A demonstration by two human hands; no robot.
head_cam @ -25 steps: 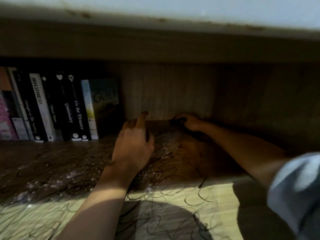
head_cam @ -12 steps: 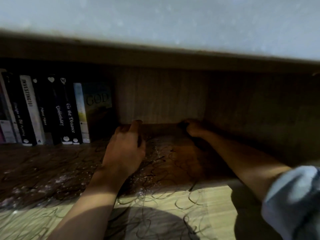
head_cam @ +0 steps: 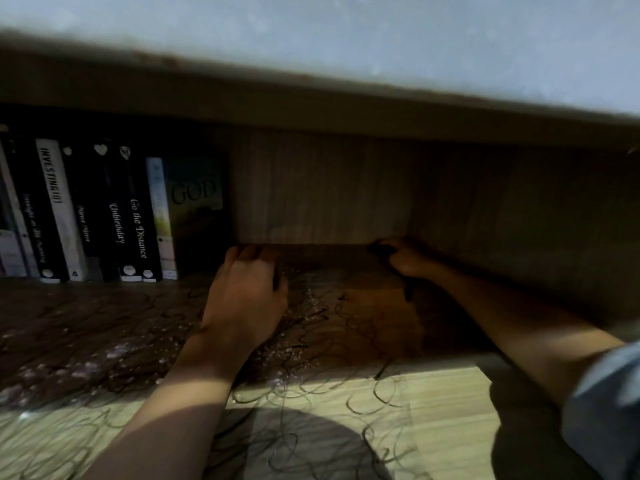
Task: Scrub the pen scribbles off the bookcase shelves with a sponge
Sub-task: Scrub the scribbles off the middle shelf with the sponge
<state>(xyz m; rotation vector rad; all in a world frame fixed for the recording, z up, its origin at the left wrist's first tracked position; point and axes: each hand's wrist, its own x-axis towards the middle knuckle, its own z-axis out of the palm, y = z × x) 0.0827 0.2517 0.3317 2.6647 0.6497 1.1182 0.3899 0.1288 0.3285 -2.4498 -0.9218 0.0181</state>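
The wooden shelf board [head_cam: 443, 407] is covered in looping black pen scribbles [head_cam: 346, 327]. My right hand [head_cam: 410, 263] reaches deep into the dim back right corner and grips a dark sponge [head_cam: 381, 250] pressed on the board against the back panel. My left hand [head_cam: 246, 292] rests palm down on the middle of the shelf, fingertips bent near the back panel, holding nothing. White soap foam [head_cam: 86, 367] speckles the scribbled board to its left.
A row of upright books [head_cam: 104, 209] fills the back left of the shelf. The back panel [head_cam: 318, 188] and the right side wall [head_cam: 540, 223] close the compartment. The shelf above [head_cam: 311, 98] hangs low overhead.
My right hand has slid the sponge to the right along the back panel into the corner. My left hand has shifted slightly left, its fingers more bent. The view has tilted.
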